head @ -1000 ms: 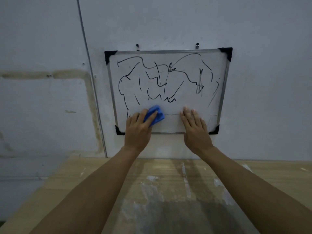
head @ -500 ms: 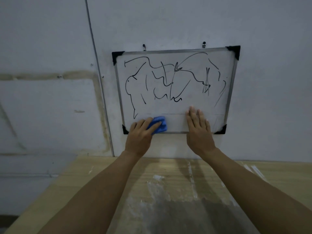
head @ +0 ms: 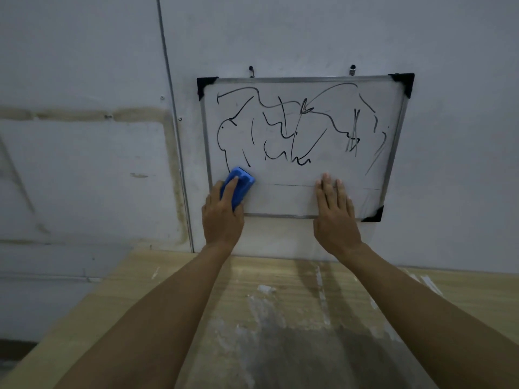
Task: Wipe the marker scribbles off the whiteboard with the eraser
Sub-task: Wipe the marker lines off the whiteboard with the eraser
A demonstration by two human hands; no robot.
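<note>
A small whiteboard [head: 295, 197] with a metal frame and black corner caps hangs on the wall. Black marker scribbles [head: 292, 130] cover its upper and middle area; the bottom strip looks mostly wiped, with a faint thin line left. My left hand [head: 223, 214] presses a blue eraser [head: 241, 182] against the board's lower left corner, just under the left end of the scribbles. My right hand [head: 334, 214] lies flat with fingers together on the board's lower right part, overlapping its bottom edge.
A wooden table [head: 280, 318] with white smears and a dark patch runs below my forearms up to the wall. A thin vertical conduit [head: 174, 122] runs down the wall left of the board. Two hooks [head: 352, 70] hold the board.
My left hand slid the eraser leftward along the board's bottom strip, from near the middle to the lower left corner. My right hand stayed flat on the board. The view shifted a little.
</note>
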